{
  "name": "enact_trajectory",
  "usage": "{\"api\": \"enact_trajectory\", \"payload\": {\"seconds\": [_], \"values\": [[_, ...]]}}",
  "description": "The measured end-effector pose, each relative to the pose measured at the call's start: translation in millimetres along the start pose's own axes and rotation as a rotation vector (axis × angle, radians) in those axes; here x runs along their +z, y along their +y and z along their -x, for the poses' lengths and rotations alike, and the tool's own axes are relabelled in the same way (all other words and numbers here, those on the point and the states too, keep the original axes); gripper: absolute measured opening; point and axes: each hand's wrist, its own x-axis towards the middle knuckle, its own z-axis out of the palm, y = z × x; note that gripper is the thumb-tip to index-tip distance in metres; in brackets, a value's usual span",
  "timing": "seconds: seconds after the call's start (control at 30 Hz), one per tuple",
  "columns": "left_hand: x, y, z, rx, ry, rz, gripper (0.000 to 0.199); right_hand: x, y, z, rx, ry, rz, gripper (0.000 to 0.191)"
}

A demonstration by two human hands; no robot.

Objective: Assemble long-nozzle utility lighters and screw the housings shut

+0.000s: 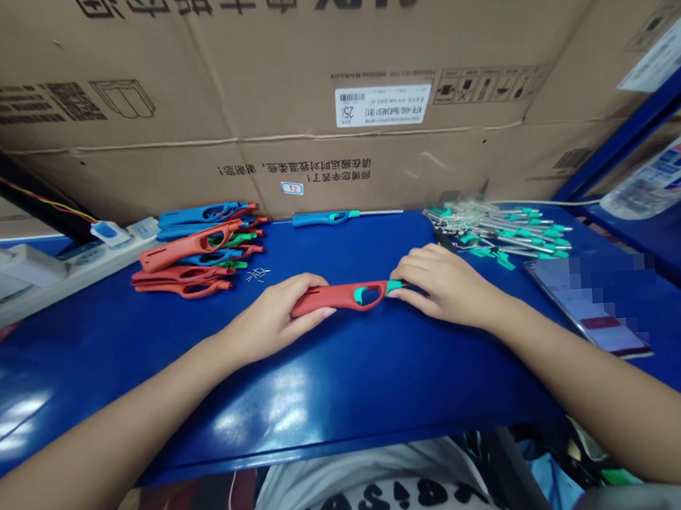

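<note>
Between my two hands, just above the blue table (325,379), lies a red gas lighter (335,298) with a green trigger and a green collar at its right end. My left hand (283,312) is closed round the handle's left end. At the other end, the fingers of my right hand (443,283) pinch the green collar; the hand hides whatever extends beyond it. Behind my hands a blue lighter (324,219) with a thin metal rod lies near the cardboard. Several small screws (258,275) sit left of my left hand.
Red and blue lighter bodies (187,249) are piled at the left beside a power strip (87,259). Metal rods with green parts (506,229) lie at the right, near a phone (591,309). Printed cardboard (282,58) stands behind; a plastic bottle (652,174) is far right.
</note>
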Motion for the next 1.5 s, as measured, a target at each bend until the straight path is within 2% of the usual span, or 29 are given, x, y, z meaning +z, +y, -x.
{"api": "enact_trajectory", "payload": {"seconds": [0.07, 0.17, 0.47, 0.63, 0.7, 0.77, 0.87, 0.93, 1.0, 1.03, 1.17, 1.27, 1.37, 1.43, 1.5], "values": [[2.0, -0.5, 0.6, -0.004, -0.053, 0.006, 0.031, 3.7, 0.9, -0.1, -0.039, -0.034, -0.031, 0.033], [5.0, 1.1, 1.5, 0.029, -0.054, -0.034, 0.032, 8.6, 3.2, 0.5, -0.058, -0.066, -0.089, 0.031], [14.0, 1.4, 5.1, 0.066, -0.082, -0.088, 0.034, 9.7, 6.4, 0.8, -0.026, -0.154, -0.146, 0.031], [14.6, 1.4, 1.6, 0.069, -0.123, -0.229, 0.037, 6.4, 10.5, 1.7, 0.014, -0.222, -0.178, 0.033], [14.5, 1.4, 0.7, 0.079, -0.127, -0.264, 0.037, 4.6, 11.3, 2.4, 0.025, -0.195, -0.167, 0.036], [14.1, 1.5, 0.4, 0.08, -0.127, -0.261, 0.036, 2.7, 13.0, 2.6, 0.107, -0.109, -0.147, 0.04], [12.3, 3.5, 0.8, 0.078, -0.124, -0.244, 0.033, 1.0, 22.1, 3.4, 0.391, 0.084, -0.061, 0.039], [10.1, 7.2, 1.7, 0.083, -0.12, -0.256, 0.033, 1.9, 33.8, 6.0, 0.592, 0.164, 0.064, 0.031], [7.6, 12.8, 3.6, 0.087, -0.112, -0.297, 0.033, 5.2, 48.1, 10.8, 0.717, 0.141, 0.154, 0.023], [6.5, 16.0, 4.9, 0.08, -0.109, -0.328, 0.034, 7.7, 55.2, 13.6, 0.746, 0.105, 0.181, 0.025], [5.3, 25.8, 12.1, 0.037, -0.128, -0.404, 0.04, 19.7, 75.8, 22.0, 0.816, 0.007, 0.225, 0.037], [7.2, 26.1, 15.9, 0.023, -0.127, -0.358, 0.04, 23.3, 80.2, 22.3, 0.811, -0.041, 0.199, 0.034], [9.3, 23.6, 16.5, 0.01, -0.131, -0.308, 0.039, 15.1, 74.9, 17.8, 0.8, -0.073, 0.188, 0.028], [10.8, 22.8, 15.8, 0.011, -0.129, -0.289, 0.037, 3.1, 65.3, 11.9, 0.769, -0.013, 0.201, 0.032], [12.6, 22.9, 15.0, 0.03, -0.116, -0.273, 0.036, -11.0, 50.7, 3.4, 0.696, 0.13, 0.221, 0.033]]}}
